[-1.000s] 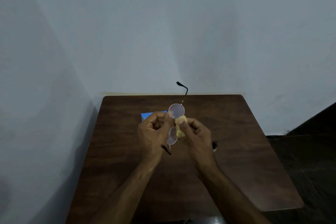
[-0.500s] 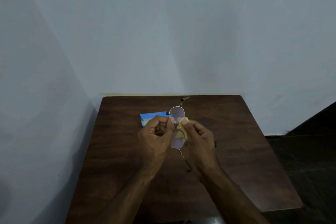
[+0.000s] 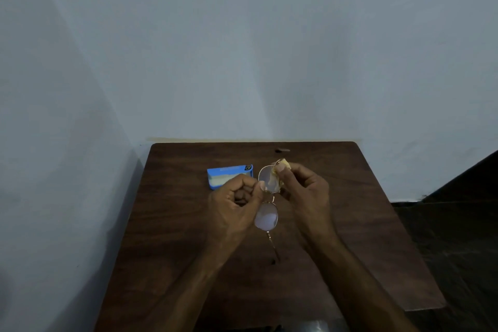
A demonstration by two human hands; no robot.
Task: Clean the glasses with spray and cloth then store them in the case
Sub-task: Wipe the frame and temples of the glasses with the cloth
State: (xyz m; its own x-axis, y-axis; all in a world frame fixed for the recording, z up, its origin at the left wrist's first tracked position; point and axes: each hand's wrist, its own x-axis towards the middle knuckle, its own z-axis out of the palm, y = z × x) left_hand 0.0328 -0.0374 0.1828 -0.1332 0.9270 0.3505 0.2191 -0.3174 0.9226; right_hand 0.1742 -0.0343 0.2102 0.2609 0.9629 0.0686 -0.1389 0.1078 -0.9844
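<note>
While both hands are raised over the middle of the dark wooden tabletop (image 3: pixel 175 224), the glasses (image 3: pixel 266 217) are held between them, turned on end so that one lens sits above the other with the bridge between.

Left hand (image 3: pixel 234 205): fingers curled in, thumb and forefinger pinching the thin gold frame at the lower edge of the upper lens, close to the bridge.

Right hand (image 3: pixel 304 191): fingers curled, thumb and fingertips pinching a yellow cloth (image 3: pixel 284 163) onto the upper lens. Cloth shows above the thumb at the top rim and as a pale patch through the glass.

Lower lens: untouched by either hand, faintly violet in the light. One temple arm runs from it toward the lower centre of the frame and ends in a dark tip.

Blue case (image 3: pixel 226 176): lying on the tabletop just left of the upper lens, its right end partly hidden behind the left knuckles. Open or closed cannot be told.

A small dark mark (image 3: pixel 281 150) lies near the far edge of the tabletop, upper centre; its nature cannot be told.

Pale walls fill the upper frame, meeting in a corner at left; dark floor at right
</note>
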